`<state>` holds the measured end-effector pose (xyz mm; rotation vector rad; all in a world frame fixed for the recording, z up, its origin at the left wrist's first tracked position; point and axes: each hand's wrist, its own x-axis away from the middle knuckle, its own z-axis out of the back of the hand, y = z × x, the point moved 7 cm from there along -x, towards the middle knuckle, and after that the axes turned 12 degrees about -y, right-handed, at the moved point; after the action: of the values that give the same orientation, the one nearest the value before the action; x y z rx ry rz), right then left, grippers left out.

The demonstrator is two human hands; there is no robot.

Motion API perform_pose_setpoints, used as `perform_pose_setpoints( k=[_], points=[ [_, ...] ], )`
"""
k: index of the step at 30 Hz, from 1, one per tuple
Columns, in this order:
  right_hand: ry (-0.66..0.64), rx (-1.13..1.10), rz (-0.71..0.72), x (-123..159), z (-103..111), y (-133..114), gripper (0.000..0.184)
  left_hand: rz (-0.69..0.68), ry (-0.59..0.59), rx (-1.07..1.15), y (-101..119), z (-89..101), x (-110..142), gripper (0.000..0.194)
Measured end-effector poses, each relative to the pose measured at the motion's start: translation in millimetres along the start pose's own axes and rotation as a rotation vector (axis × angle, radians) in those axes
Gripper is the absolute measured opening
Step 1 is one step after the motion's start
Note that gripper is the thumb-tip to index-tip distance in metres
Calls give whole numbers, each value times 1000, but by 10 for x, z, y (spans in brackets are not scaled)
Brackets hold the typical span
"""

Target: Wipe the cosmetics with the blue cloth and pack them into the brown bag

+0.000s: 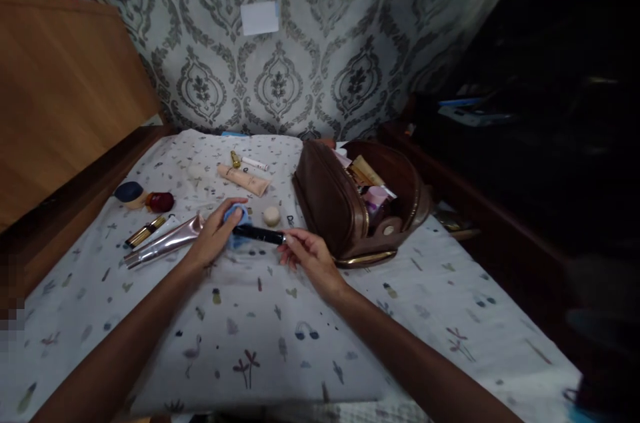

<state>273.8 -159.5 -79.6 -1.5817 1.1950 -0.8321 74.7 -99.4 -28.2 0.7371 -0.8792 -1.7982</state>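
Note:
My left hand (216,232) is closed around a small blue cloth (238,216), which is pressed against one end of a slim black tube (260,234). My right hand (306,252) pinches the other end of that black tube with its fingertips. Both hands hover just above a patterned white sheet (260,336), to the left of an open brown cosmetic bag (350,206) with several items inside.
A long pink-silver tube (163,243), a gold-black stick (145,232), a peach tube (245,180), a small round white piece (271,215), a dark red ball (161,201) and a blue-tan sponge (130,193) lie on the sheet. A wooden board stands at left, with a dark area at right.

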Motion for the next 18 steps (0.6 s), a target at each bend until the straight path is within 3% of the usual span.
perform_pose_setpoints(
  k=[2, 12, 18],
  points=[
    [-8, -3, -12, 8, 1, 14, 56, -7, -65, 57, 67, -89, 30, 46],
    [-124, 65, -7, -10, -103, 110, 57, -3, 8, -106, 88, 33, 53, 43],
    [-110, 324, 23, 55, -157, 37, 28, 8, 112, -77, 149, 137, 56, 48]
  ],
)
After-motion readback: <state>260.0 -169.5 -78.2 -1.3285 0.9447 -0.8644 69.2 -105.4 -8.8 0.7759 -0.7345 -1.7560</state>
